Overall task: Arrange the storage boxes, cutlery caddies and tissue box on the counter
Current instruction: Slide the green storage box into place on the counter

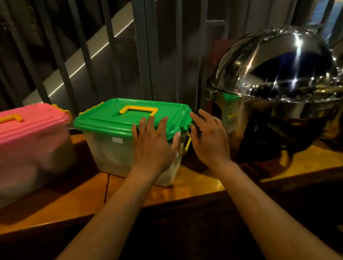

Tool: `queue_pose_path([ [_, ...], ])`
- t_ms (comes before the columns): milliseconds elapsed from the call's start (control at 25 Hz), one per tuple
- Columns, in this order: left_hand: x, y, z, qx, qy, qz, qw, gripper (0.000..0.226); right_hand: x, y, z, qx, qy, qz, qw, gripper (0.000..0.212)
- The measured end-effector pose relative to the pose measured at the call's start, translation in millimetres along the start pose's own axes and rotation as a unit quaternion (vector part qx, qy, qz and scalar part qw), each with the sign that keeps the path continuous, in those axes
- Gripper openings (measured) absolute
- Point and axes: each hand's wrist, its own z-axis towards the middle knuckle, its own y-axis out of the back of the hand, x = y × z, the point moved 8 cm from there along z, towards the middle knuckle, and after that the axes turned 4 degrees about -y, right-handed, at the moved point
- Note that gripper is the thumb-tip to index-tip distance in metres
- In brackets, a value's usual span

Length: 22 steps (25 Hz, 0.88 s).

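Green-lidded box [124,134] on wooden counter [68,202], just right of the pink-lidded box [20,145], left of steel chafing dish [278,89]. Left hand [153,144] flat on its front lid edge, fingers straight. Right hand [209,138] at its right end by the yellow latch [187,144], fingers relaxed, gripping nothing.

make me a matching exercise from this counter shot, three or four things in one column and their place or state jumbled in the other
Column one:
1. clear storage box with the pink lid
2. clear storage box with the green lid
3. shiny steel domed chafing dish
4. flat yellow handle

Column two:
A. at the right of the wooden counter
B. lies folded on the green lid
C. at the left edge of view
D. has the left hand on its front corner and the right hand at its right end

Pairs: 1-C, 2-D, 3-A, 4-B
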Motion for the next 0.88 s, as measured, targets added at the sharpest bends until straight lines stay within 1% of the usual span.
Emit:
queue_pose_path([
  [40, -0.8, -4.8, 3.9, 0.011, 0.023, 0.011, 1.000, 0.068, -5.3, -10.0, 14.4, 0.013, 0.000, 0.024, 1.000, 0.043],
  [120, -2.4, -7.9, 9.0, 0.012, 0.087, 0.045, 0.995, 0.074, -17.9, -34.2, 43.1, 0.083, -0.030, 0.067, 0.994, 0.046],
  [200, -1.5, -9.8, 8.6, 0.015, 0.162, 0.052, 0.985, 0.078, -28.6, -64.3, 75.0, 0.177, -0.058, 0.093, 0.978, 0.056],
  [240, -1.3, -12.4, 5.8, 0.020, 0.185, 0.052, 0.981, 0.077, -32.4, -77.8, 86.1, 0.218, -0.065, 0.104, 0.968, 0.062],
  [320, 0.3, -13.0, 3.1, 0.017, 0.194, 0.048, 0.980, 0.075, -37.3, -101.5, 102.1, 0.292, -0.077, 0.148, 0.942, 0.074],
  [400, 1.8, -14.1, 1.9, 0.015, 0.182, 0.053, 0.982, 0.073, -40.7, -117.7, 104.8, 0.336, -0.112, 0.228, 0.907, 0.078],
  [480, 5.0, -14.4, 2.0, 0.019, 0.167, 0.060, 0.984, 0.075, -40.6, -123.4, 98.7, 0.336, -0.131, 0.287, 0.887, 0.070],
  [640, 22.1, -5.3, -6.3, 0.016, 0.150, 0.015, 0.988, 0.071, -39.4, -112.7, 78.0, 0.238, -0.141, 0.290, 0.916, 0.048],
  [720, 32.0, 4.6, -6.1, 0.018, 0.124, -0.028, 0.992, 0.067, -34.1, -104.9, 64.1, 0.205, -0.157, 0.291, 0.921, 0.040],
  [800, 41.8, 16.7, -6.1, 0.022, 0.099, -0.088, 0.991, 0.065, -25.4, -97.7, 50.1, 0.200, -0.162, 0.294, 0.921, 0.039],
  [880, 56.4, 27.5, -8.6, 0.006, 0.091, -0.142, 0.986, 0.061, -15.6, -85.3, 34.7, 0.209, -0.157, 0.280, 0.924, 0.043],
])
